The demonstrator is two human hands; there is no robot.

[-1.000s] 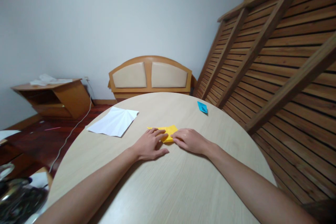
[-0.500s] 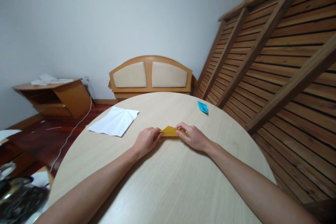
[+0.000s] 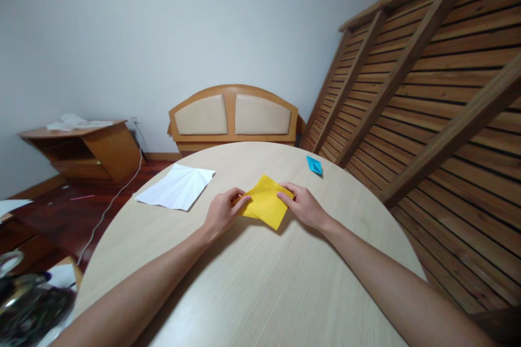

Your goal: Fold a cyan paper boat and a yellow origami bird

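Round worktop (image 3: 260, 282) below, your left hand (image 3: 222, 212) and right hand (image 3: 303, 206) each pinch the yellow paper (image 3: 265, 201); keep both grips even, corners aligned.

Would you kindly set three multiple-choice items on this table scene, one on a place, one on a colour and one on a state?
1. Where does the small blue paper piece lie on the round table?
A. at the far right, near the rim
B. under the white sheet
C. between the two hands

2. What colour is the paper held in both hands?
A. white
B. yellow
C. green

3. How is that paper held?
A. pressed flat under both palms
B. crumpled into a ball
C. pinched at its sides by the left hand and the right hand

Answers: 1 A, the blue piece sits apart by the far right edge. 2 B, the sheet is plainly yellow; the creased white sheet lies untouched to the left. 3 C, fingers grip its two side corners.
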